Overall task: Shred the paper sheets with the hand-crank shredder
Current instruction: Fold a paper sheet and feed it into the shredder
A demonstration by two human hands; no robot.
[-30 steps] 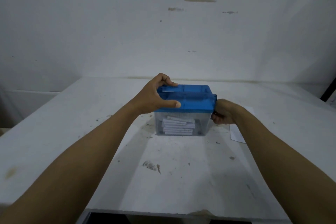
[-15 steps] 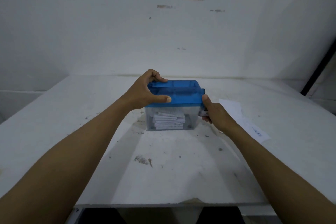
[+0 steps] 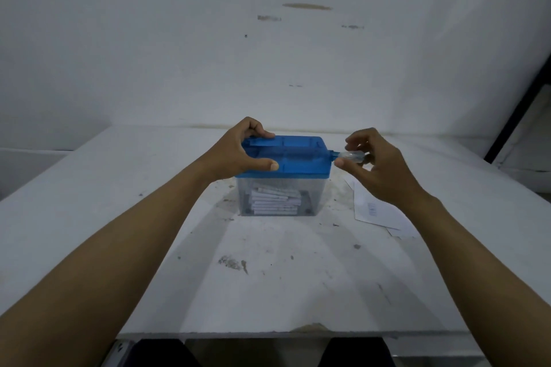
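The hand-crank shredder (image 3: 301, 158) has a blue lid on a clear bin and stands in the middle of the white table (image 3: 89, 188). White paper strips (image 3: 274, 201) lie piled inside the bin. My left hand (image 3: 238, 155) grips the lid's left end, thumb on the front, fingers over the back. My right hand (image 3: 375, 164) pinches the clear crank handle (image 3: 353, 155) that sticks out of the lid's right side. Paper sheets (image 3: 375, 211) lie flat on the table to the right of the shredder, partly under my right wrist.
A white wall rises behind the table. Dirt specks and a scuff mark (image 3: 231, 262) dot the tabletop in front of the shredder. A dark frame edge (image 3: 518, 116) slants at the far right. The table's near edge (image 3: 268, 332) runs close to me.
My right hand has come up from low beside the bin to the level of the lid, with the crank handle now pointing outward. The left hand stays on the lid.
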